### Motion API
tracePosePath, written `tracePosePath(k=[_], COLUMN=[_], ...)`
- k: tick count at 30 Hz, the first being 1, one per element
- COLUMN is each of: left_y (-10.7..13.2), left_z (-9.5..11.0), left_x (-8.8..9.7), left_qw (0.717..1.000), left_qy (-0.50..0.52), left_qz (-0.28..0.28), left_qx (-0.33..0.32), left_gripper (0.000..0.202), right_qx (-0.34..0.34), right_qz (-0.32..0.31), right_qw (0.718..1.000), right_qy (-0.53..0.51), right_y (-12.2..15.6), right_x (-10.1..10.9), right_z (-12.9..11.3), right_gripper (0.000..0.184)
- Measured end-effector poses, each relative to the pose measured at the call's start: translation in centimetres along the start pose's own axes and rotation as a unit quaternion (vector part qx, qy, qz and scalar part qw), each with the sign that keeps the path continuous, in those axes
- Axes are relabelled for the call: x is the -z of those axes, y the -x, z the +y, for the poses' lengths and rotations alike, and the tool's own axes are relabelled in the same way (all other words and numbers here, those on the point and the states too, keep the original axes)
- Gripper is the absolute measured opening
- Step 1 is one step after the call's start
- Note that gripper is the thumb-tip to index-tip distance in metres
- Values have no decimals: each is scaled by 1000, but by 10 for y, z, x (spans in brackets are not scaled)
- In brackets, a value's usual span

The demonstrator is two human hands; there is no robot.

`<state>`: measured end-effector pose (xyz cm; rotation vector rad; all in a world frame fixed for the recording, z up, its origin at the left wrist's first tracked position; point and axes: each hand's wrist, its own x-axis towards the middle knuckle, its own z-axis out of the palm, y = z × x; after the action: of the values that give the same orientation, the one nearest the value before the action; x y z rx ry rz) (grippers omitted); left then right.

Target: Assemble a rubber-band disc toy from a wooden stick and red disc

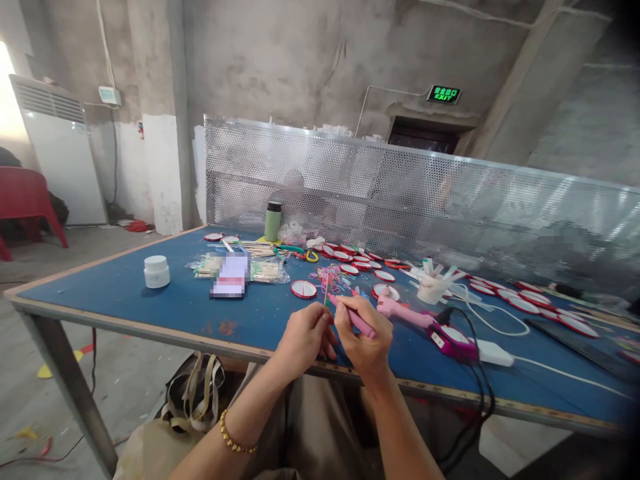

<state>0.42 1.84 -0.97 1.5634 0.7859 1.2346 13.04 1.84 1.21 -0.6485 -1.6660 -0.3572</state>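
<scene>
My left hand (309,337) is closed, its fingertips pinching a thin stick (327,293) that stands upright with a reddish upper part and a bit of green lower down. Right beside it, my right hand (365,333) is wrapped round a thick pink pen-shaped tool (361,323). The tool's front end points at the stick; whether they touch I cannot tell. Just beyond the hands lie a round red-rimmed disc (304,289) and a tangle of coloured thin strips (333,277). Another red-rimmed disc (385,292) lies past my right hand, near a pink object (405,311).
Many red-rimmed discs (523,303) spread across the right and back of the blue table (120,300). A phone (231,275), white jar (157,272), green bottle (273,222) and cup of strips (431,289) stand around. Cords trail from a purple device (453,341). Perforated metal panel (360,180) behind.
</scene>
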Motion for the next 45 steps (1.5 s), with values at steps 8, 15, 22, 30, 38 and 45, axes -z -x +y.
tracePosePath(k=[8, 15, 22, 30, 38, 45], left_y=[0, 0, 1, 1, 0, 0], left_z=[2, 0, 2, 2, -1, 1], left_x=[1, 0, 0, -1, 1, -1], left_qw=[1000, 1000, 1000, 1000, 1000, 1000], left_qy=[7, 10, 17, 13, 13, 24], left_qz=[1, -1, 2, 0, 0, 1], left_qx=[5, 4, 7, 13, 8, 11], left_gripper=[20, 22, 22, 21, 22, 21], right_qx=[4, 8, 10, 9, 2, 8], right_qz=[35, -7, 5, -1, -11, 23], right_qw=[999, 1000, 1000, 1000, 1000, 1000], right_qy=[16, -10, -6, -12, -21, -3], right_y=[0, 0, 0, 0, 1, 0], right_x=[3, 3, 3, 2, 3, 4], right_z=[-2, -3, -2, -2, -1, -2], right_gripper=[17, 18, 19, 20, 19, 18])
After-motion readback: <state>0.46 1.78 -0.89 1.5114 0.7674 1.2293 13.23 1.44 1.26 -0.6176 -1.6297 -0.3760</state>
